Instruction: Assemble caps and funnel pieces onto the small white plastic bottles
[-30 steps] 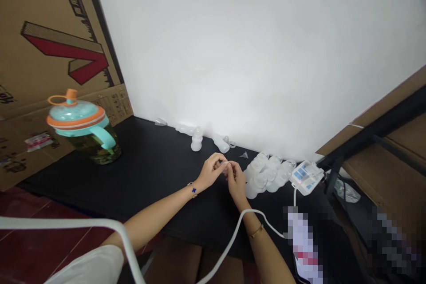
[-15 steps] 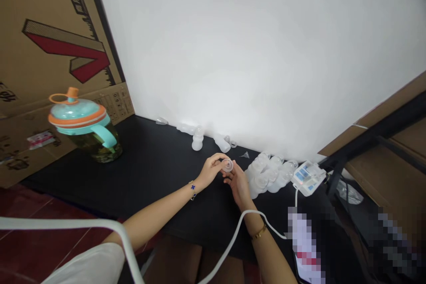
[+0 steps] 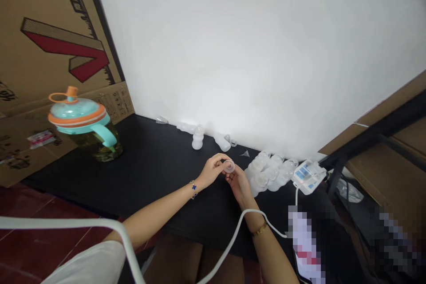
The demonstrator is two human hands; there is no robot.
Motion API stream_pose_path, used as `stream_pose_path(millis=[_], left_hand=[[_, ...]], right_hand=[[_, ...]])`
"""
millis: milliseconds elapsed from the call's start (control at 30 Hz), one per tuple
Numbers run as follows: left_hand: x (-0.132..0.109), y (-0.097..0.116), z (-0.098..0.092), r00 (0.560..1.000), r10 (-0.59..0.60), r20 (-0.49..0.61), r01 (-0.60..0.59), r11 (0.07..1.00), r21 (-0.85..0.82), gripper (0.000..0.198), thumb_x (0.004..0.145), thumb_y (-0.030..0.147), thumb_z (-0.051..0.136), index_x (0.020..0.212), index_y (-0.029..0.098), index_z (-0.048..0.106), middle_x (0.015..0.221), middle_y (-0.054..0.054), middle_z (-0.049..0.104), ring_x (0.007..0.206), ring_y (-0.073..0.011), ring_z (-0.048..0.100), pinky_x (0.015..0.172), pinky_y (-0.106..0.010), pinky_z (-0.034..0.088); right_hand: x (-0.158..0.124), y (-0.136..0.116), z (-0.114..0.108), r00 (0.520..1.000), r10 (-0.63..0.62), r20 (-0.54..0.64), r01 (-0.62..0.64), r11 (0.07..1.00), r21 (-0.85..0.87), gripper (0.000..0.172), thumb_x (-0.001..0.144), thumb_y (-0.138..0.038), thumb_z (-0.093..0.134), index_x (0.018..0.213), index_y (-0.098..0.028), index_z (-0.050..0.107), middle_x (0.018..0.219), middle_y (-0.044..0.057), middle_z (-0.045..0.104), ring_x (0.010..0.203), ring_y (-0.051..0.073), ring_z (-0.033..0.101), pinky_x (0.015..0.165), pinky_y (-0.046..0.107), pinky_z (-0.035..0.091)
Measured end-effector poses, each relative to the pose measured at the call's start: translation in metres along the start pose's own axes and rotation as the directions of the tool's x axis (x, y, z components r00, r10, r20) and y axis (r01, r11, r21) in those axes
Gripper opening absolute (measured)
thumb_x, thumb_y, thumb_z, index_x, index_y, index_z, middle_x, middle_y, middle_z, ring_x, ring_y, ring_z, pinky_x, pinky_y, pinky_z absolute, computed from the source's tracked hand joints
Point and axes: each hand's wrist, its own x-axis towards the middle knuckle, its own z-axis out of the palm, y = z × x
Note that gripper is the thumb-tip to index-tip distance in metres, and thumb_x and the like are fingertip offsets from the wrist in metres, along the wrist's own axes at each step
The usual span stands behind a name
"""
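Observation:
Both my hands meet over the black table (image 3: 156, 168). My left hand (image 3: 213, 171) pinches a small clear round plastic piece (image 3: 229, 167) between its fingertips. My right hand (image 3: 238, 184) sits just below it, fingers curled up against the same piece. A cluster of several small white plastic bottles (image 3: 269, 173) lies just right of my hands. One white bottle (image 3: 197, 137) stands upright further back near the wall.
A teal and orange jug (image 3: 84, 126) stands at the table's left. A white device with blue labels (image 3: 308, 175) lies at the right, with a white cable (image 3: 239, 230) running over my right forearm. Cardboard (image 3: 49, 44) leans at left, and a white wall stands behind.
The clear piece, hidden between my fingers a second ago, now shows its round face. My right hand has dropped slightly lower beneath it.

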Motion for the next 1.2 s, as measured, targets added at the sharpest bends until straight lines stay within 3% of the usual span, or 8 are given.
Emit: stream_pose_path(millis=[467,1033,1200], left_hand=[[-0.0018,0.0024,-0.0006,0.998,0.024,0.053,-0.026,0.999,0.038,0.037,0.089,0.05,0.07,0.103,0.016,0.07,0.108,-0.007,0.068,0.061,-0.0084,0.06,0.059,-0.023,0.053],[-0.002,0.0002,-0.001,0.994,0.075,0.079,-0.083,0.991,0.105,0.033,0.093,0.05,0.065,0.103,0.018,0.07,0.114,-0.007,0.066,0.061,-0.0078,0.059,0.056,-0.022,0.05],[-0.0019,0.0067,-0.0014,0.995,0.08,0.055,-0.086,0.989,0.12,0.034,0.093,0.05,0.065,0.104,0.019,0.073,0.112,-0.008,0.065,0.073,-0.0123,0.061,0.063,-0.024,0.054]], right_hand=[[0.0003,-0.0029,0.0017,1.0,0.007,0.018,-0.008,0.999,0.051,0.019,0.067,-0.034,0.073,0.072,-0.02,0.063,0.055,-0.007,0.048,0.046,0.006,0.024,0.046,0.024,0.019],[0.0034,0.0018,-0.0024,0.999,0.006,0.037,-0.007,0.999,0.046,0.019,0.068,-0.035,0.073,0.071,-0.02,0.062,0.054,-0.01,0.037,0.047,0.006,0.013,0.043,0.023,0.016],[0.0015,0.0019,-0.0002,0.999,-0.039,-0.007,0.039,0.999,0.027,0.025,0.072,-0.04,0.074,0.074,-0.021,0.06,0.054,-0.01,0.035,0.045,0.006,0.018,0.043,0.023,0.019]])
